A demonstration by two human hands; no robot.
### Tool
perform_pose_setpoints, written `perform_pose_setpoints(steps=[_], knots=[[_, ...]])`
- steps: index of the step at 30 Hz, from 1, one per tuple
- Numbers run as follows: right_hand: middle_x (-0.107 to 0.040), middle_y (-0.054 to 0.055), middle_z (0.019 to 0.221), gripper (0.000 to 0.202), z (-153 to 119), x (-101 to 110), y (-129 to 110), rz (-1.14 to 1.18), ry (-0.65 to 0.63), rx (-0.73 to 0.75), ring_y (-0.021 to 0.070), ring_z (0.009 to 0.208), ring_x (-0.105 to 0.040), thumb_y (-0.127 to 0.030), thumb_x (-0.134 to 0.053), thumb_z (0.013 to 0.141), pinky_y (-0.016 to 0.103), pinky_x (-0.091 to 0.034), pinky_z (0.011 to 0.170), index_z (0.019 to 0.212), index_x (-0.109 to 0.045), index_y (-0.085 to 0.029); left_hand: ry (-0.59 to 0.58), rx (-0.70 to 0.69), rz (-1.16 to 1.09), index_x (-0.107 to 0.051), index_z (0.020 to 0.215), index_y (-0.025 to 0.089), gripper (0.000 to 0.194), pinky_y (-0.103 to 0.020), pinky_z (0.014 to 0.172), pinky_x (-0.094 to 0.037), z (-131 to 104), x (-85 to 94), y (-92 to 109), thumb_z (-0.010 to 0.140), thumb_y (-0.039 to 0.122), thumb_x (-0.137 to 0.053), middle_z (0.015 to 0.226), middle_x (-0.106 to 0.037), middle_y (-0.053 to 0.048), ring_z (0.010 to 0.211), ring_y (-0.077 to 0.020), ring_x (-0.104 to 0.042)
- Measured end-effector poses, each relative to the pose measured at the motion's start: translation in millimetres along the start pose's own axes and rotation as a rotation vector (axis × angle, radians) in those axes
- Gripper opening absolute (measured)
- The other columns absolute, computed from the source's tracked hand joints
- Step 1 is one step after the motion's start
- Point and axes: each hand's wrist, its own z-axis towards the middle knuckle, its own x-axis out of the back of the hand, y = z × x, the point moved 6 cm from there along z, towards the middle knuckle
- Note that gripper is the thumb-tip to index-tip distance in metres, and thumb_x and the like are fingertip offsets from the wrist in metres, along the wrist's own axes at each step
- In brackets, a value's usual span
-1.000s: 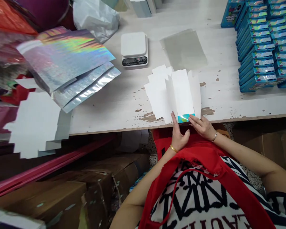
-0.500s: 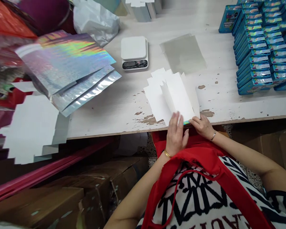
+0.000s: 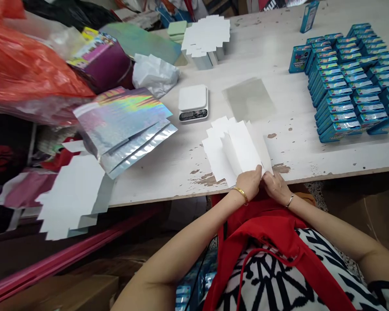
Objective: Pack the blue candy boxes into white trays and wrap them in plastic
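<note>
A white cut-and-creased cardboard box blank (image 3: 244, 147) lies at the table's near edge with its middle panels folded up. My left hand (image 3: 250, 183) is closed on the near end of the folded panel, thumb and fingers pinched. Right beside it, my right hand (image 3: 276, 187) pinches the near corner of the same blank. The fingertips almost meet, and what lies under them is partly hidden. Just beyond the blank are clear plastic sheets (image 3: 249, 99) lying flat.
A white kitchen scale (image 3: 193, 103) stands behind the blank. Rows of blue candy boxes (image 3: 337, 95) fill the right side. Silvery holographic pouches (image 3: 126, 125) and more blanks (image 3: 73, 190) lie left. A stack of blanks (image 3: 209, 32) stands at the back. The table's front edge (image 3: 337, 174) runs close to my hands.
My left hand was stretched flat on the panel; now its fingers are closed at the near end, close to my right hand. The view has tilted up, showing more of the table's back.
</note>
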Motion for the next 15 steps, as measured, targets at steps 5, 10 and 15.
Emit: perform_pose_setpoints(steps=[5,10,15], knots=[[-0.055,0.006,0.079,0.022,3,-2,-1,0.028,-0.017,-0.028,0.0204,0.073,-0.042,-0.01,-0.04,0.094,0.031,-0.033,0.064,0.081,-0.056,-0.018,-0.06,-0.06,-0.135,-0.042,0.124,0.014,0.043,-0.032,0.078,-0.051,17,-3.8,-15,0.083,0.011,-0.054,0.099,-0.072,-0.011,0.097,-0.0242,-0.068],[-0.065,0.01,0.101,0.014,6,11,-5,0.212,-0.015,-0.057,0.0222,0.083,-0.055,-0.019,-0.045,0.095,0.034,-0.044,0.07,0.095,-0.058,-0.02,-0.234,-0.17,-0.354,-0.049,0.119,0.012,0.046,-0.025,0.069,-0.049,35,-9.3,-25,0.076,0.014,-0.065,0.092,-0.072,-0.006,0.085,-0.0195,-0.068],[-0.037,0.025,0.147,0.072,16,35,20,0.392,0.078,-0.324,0.0302,0.119,-0.052,-0.038,-0.054,0.091,0.045,-0.05,0.087,0.151,-0.021,-0.015,-0.209,-0.091,-0.236,-0.064,0.1,0.017,0.026,-0.031,0.081,-0.05,29,-6.3,-23,0.075,0.012,-0.061,0.103,-0.073,-0.007,0.097,-0.0235,-0.068]])
